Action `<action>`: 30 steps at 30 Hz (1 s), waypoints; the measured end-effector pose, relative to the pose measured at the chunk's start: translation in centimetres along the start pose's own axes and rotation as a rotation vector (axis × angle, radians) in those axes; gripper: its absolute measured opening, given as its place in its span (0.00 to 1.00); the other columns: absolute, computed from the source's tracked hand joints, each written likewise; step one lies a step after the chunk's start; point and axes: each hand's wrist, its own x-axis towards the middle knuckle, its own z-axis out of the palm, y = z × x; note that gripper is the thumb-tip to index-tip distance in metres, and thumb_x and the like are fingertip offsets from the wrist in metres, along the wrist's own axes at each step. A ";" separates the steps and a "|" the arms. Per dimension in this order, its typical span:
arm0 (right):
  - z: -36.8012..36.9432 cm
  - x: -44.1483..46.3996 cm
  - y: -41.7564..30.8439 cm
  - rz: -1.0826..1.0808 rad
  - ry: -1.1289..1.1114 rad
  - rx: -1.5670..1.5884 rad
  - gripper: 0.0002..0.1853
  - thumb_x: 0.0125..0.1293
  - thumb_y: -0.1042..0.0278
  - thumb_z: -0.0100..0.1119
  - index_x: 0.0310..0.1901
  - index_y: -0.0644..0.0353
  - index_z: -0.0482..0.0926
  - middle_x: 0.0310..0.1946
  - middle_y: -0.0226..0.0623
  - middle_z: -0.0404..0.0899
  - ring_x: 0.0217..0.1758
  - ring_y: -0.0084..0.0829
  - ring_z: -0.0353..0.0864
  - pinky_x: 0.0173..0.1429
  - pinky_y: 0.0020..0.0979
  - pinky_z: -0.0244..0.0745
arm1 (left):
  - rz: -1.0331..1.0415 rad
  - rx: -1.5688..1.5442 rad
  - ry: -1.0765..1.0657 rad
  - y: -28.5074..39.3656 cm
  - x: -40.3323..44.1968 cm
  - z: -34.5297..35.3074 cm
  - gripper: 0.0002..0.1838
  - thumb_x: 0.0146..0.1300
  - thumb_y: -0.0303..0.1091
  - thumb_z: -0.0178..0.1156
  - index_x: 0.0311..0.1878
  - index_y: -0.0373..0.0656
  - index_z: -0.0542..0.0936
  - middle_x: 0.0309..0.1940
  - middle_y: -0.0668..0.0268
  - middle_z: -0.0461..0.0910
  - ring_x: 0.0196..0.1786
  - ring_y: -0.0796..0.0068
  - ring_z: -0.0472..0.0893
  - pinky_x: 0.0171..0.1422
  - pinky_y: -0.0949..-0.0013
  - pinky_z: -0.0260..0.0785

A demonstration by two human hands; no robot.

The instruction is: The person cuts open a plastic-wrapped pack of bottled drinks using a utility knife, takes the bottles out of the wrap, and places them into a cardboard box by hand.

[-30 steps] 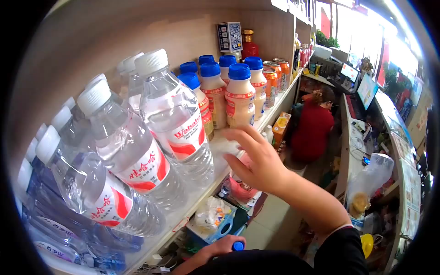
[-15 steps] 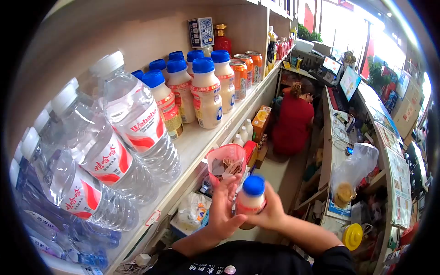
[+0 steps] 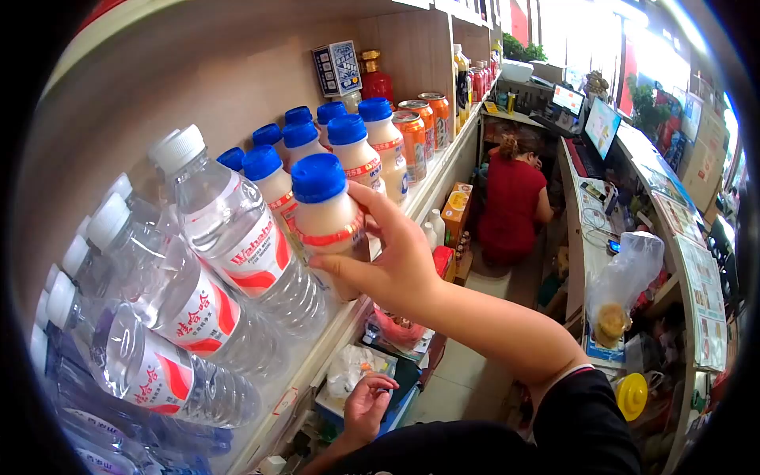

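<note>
A blue-capped milk drink bottle (image 3: pixel 326 212) is in my right hand (image 3: pixel 385 257), fingers wrapped round its body, at the front edge of the shelf (image 3: pixel 289 380). It is upright, just in front of several matching blue-capped bottles (image 3: pixel 347 148) and right of the large clear water bottles (image 3: pixel 257 245). Low in the view, below the shelf edge, my left hand (image 3: pixel 367 408) has its fingers partly curled and apart, holding nothing.
Orange cans (image 3: pixel 411 142) stand farther along the shelf. A person in red (image 3: pixel 511 206) crouches in the aisle. To the right runs a counter with a monitor (image 3: pixel 602 128), a plastic bag (image 3: pixel 625 277) and a yellow lid (image 3: pixel 632 397).
The bottle held low between both hands has moved up to the shelf in my right hand. My left hand has let go of it and lowered. The view has shifted slightly.
</note>
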 end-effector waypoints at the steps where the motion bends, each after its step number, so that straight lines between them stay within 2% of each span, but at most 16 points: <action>1: 0.1 -0.1 0.4 0.003 0.003 -0.001 0.38 0.45 0.66 0.75 0.58 0.66 0.67 0.48 0.46 0.71 0.48 0.41 0.75 0.51 0.34 0.72 | -0.018 -0.028 0.042 0.1 -0.1 -0.2 0.09 0.61 0.21 0.50 0.45 0.35 0.71 0.46 0.59 0.71 0.49 0.74 0.73 0.57 0.72 0.64; 3: 0.2 -0.3 0.6 0.045 -0.031 -0.007 0.39 0.48 0.63 0.74 0.59 0.68 0.65 0.50 0.49 0.72 0.48 0.42 0.76 0.51 0.35 0.72 | -0.008 -0.027 0.049 0.4 0.2 -0.4 0.08 0.61 0.20 0.50 0.44 0.35 0.71 0.45 0.59 0.71 0.49 0.73 0.74 0.57 0.72 0.64; 4: 0.2 -0.5 0.7 -0.058 -0.001 -0.201 0.40 0.47 0.62 0.73 0.60 0.69 0.64 0.47 0.48 0.72 0.48 0.43 0.75 0.51 0.35 0.71 | -0.011 -0.022 0.046 0.5 0.3 -0.5 0.08 0.61 0.20 0.50 0.44 0.35 0.71 0.45 0.59 0.71 0.49 0.74 0.74 0.57 0.72 0.65; 5: 0.1 -0.8 0.4 -0.053 -0.003 -0.199 0.40 0.47 0.62 0.73 0.60 0.69 0.64 0.47 0.48 0.72 0.48 0.43 0.75 0.51 0.35 0.71 | -0.013 -0.017 0.044 0.5 0.5 -0.6 0.08 0.62 0.20 0.50 0.44 0.35 0.71 0.45 0.59 0.71 0.48 0.74 0.74 0.57 0.72 0.65; 7: -0.4 -1.5 -0.5 -0.142 0.052 -0.519 0.43 0.44 0.61 0.76 0.62 0.61 0.64 0.42 0.40 0.74 0.46 0.31 0.76 0.50 0.30 0.71 | -0.012 0.004 0.030 0.5 0.8 -0.6 0.09 0.60 0.19 0.49 0.44 0.35 0.72 0.45 0.59 0.71 0.48 0.73 0.74 0.56 0.71 0.65; 8: -0.6 -1.8 -0.6 -0.130 0.045 -0.535 0.44 0.39 0.59 0.78 0.60 0.61 0.65 0.37 0.35 0.73 0.40 0.29 0.75 0.44 0.29 0.71 | -0.009 0.025 0.010 0.4 0.8 -0.6 0.09 0.59 0.19 0.48 0.43 0.36 0.72 0.44 0.60 0.72 0.47 0.73 0.74 0.56 0.70 0.64; 9: -0.8 -2.1 -0.6 -0.128 0.042 -0.537 0.44 0.39 0.59 0.78 0.60 0.61 0.65 0.37 0.35 0.73 0.40 0.29 0.75 0.44 0.29 0.71 | -0.010 0.022 0.011 0.1 0.9 -0.7 0.09 0.59 0.19 0.48 0.43 0.36 0.72 0.44 0.60 0.72 0.47 0.73 0.74 0.56 0.70 0.64; 11: -1.2 -2.6 -0.5 0.120 -0.051 -0.430 0.43 0.39 0.61 0.78 0.58 0.60 0.65 0.37 0.33 0.73 0.40 0.26 0.75 0.42 0.28 0.72 | -0.023 0.029 -0.046 -0.4 1.0 -0.8 0.08 0.59 0.18 0.48 0.42 0.35 0.72 0.44 0.59 0.72 0.47 0.73 0.74 0.57 0.69 0.65; 13: -1.6 -2.7 0.4 0.159 -0.064 -0.372 0.41 0.43 0.64 0.76 0.59 0.60 0.64 0.40 0.34 0.76 0.43 0.26 0.77 0.43 0.29 0.74 | -0.043 0.018 -0.046 -0.8 1.0 -0.6 0.08 0.59 0.18 0.48 0.41 0.35 0.72 0.43 0.59 0.72 0.46 0.73 0.74 0.57 0.70 0.65; 15: -1.7 -2.5 1.5 0.156 -0.109 -0.183 0.36 0.50 0.67 0.72 0.59 0.61 0.65 0.44 0.38 0.78 0.47 0.29 0.79 0.47 0.32 0.76 | -0.066 0.003 -0.071 -1.3 1.2 -0.4 0.08 0.59 0.19 0.49 0.41 0.35 0.73 0.43 0.59 0.72 0.46 0.73 0.74 0.56 0.70 0.66; 16: -1.7 -2.6 1.7 0.181 -0.189 -0.243 0.31 0.56 0.68 0.66 0.60 0.62 0.65 0.48 0.43 0.77 0.50 0.34 0.79 0.50 0.34 0.77 | -0.070 0.010 -0.066 -1.7 1.1 -0.4 0.07 0.60 0.19 0.49 0.41 0.35 0.73 0.43 0.59 0.72 0.46 0.73 0.75 0.56 0.70 0.66; 17: -1.2 -3.0 1.5 0.121 -0.135 -0.386 0.29 0.58 0.67 0.64 0.59 0.65 0.65 0.49 0.49 0.74 0.50 0.41 0.77 0.52 0.35 0.75 | -0.074 0.017 -0.060 -1.9 1.2 -0.3 0.07 0.60 0.19 0.49 0.41 0.35 0.73 0.43 0.59 0.72 0.46 0.73 0.75 0.56 0.70 0.66; 19: -0.6 -2.9 1.0 0.011 -0.121 -0.511 0.30 0.57 0.64 0.63 0.57 0.69 0.64 0.47 0.51 0.70 0.51 0.51 0.72 0.56 0.40 0.70 | -0.101 0.011 -0.065 -1.9 1.4 0.2 0.07 0.61 0.20 0.49 0.42 0.35 0.73 0.43 0.59 0.72 0.46 0.72 0.75 0.56 0.70 0.66; 23: 0.0 -2.7 0.6 0.125 -0.103 -0.531 0.39 0.45 0.63 0.71 0.58 0.68 0.64 0.49 0.50 0.68 0.52 0.51 0.70 0.56 0.40 0.70 | -0.123 0.006 -0.070 -2.9 0.6 0.5 0.07 0.62 0.21 0.50 0.42 0.35 0.73 0.43 0.59 0.72 0.47 0.72 0.75 0.57 0.69 0.66; 25: 0.2 -2.6 0.9 0.166 -0.096 -0.510 0.39 0.45 0.62 0.72 0.58 0.66 0.64 0.49 0.49 0.69 0.53 0.47 0.72 0.55 0.38 0.71 | -0.111 -0.014 -0.124 -2.9 0.6 0.4 0.07 0.61 0.19 0.51 0.43 0.36 0.73 0.45 0.61 0.73 0.46 0.78 0.75 0.54 0.75 0.67; 30: -0.8 -2.9 1.9 0.200 -0.132 -0.376 0.39 0.44 0.62 0.73 0.58 0.65 0.65 0.48 0.46 0.71 0.53 0.44 0.74 0.55 0.36 0.72 | -0.144 0.033 -0.109 -2.8 0.1 0.2 0.07 0.63 0.22 0.51 0.44 0.36 0.73 0.43 0.62 0.74 0.45 0.79 0.75 0.54 0.76 0.67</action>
